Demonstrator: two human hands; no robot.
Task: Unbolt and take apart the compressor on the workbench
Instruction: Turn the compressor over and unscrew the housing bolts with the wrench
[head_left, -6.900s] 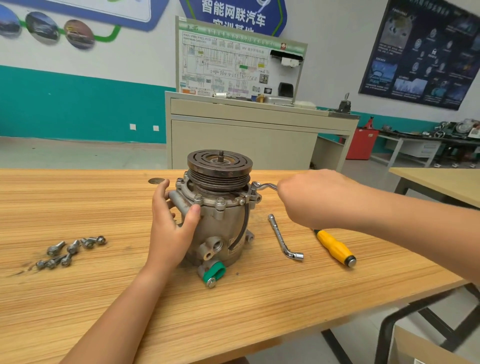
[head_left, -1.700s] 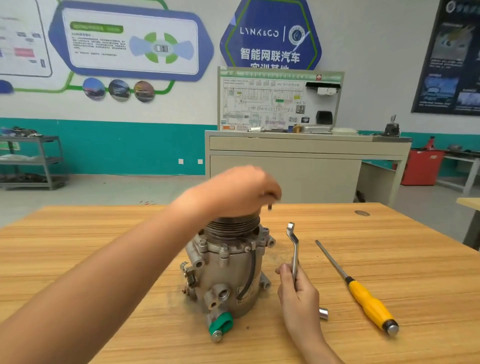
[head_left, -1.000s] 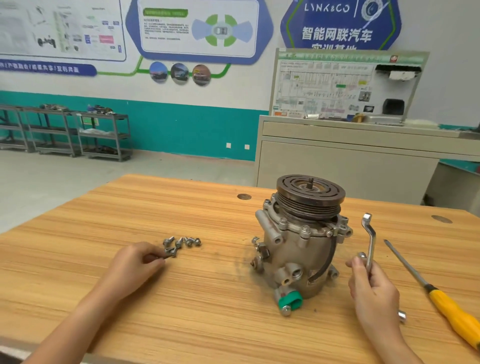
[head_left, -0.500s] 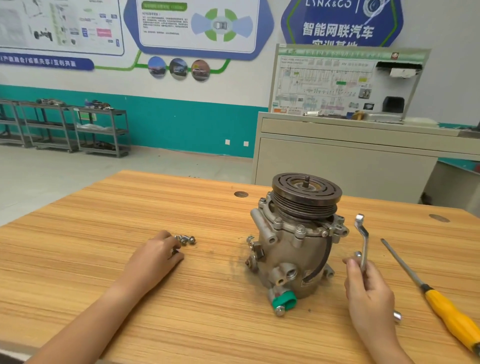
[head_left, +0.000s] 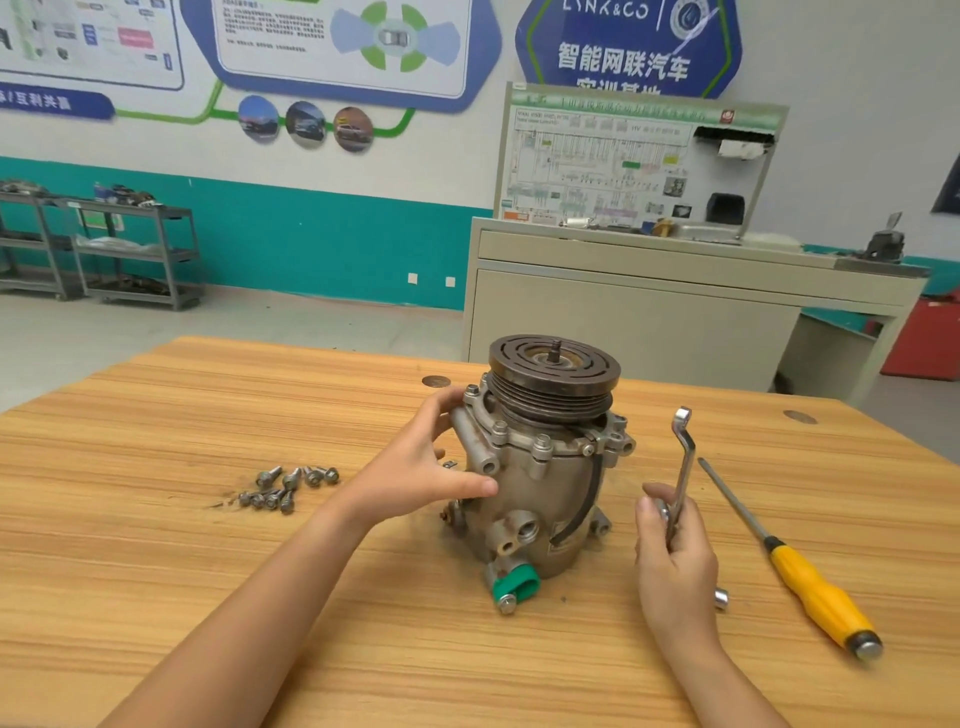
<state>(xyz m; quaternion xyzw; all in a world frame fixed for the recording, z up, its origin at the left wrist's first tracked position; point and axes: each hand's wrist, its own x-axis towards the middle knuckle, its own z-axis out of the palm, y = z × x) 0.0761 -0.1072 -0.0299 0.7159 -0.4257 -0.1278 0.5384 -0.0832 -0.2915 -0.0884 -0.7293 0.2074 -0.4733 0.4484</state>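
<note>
Two hands show in the head view, both occupied. Our left hand (head_left: 415, 467) grips the compressor (head_left: 540, 483), with the thumb laid across the front of the housing and the fingers curled against the bolted flange (head_left: 558, 448) under the pulley (head_left: 553, 379). The compressor stands upright on the workbench (head_left: 208, 571), pulley end up, between our two hands. Its green cap (head_left: 517, 584) sits low on the near side.

Our right hand (head_left: 675, 551), just right of the housing and not touching it, holds an offset wrench (head_left: 684, 457) by its lower shaft. The shaft rises nearly upright with the ring end on top.

Left of the left hand, well apart from the compressor, a cluster of loose bolts (head_left: 288, 486) lies on the wood. Right of the right hand, a yellow-handled screwdriver (head_left: 810, 592) lies flat, its tip pointing away from us.
</note>
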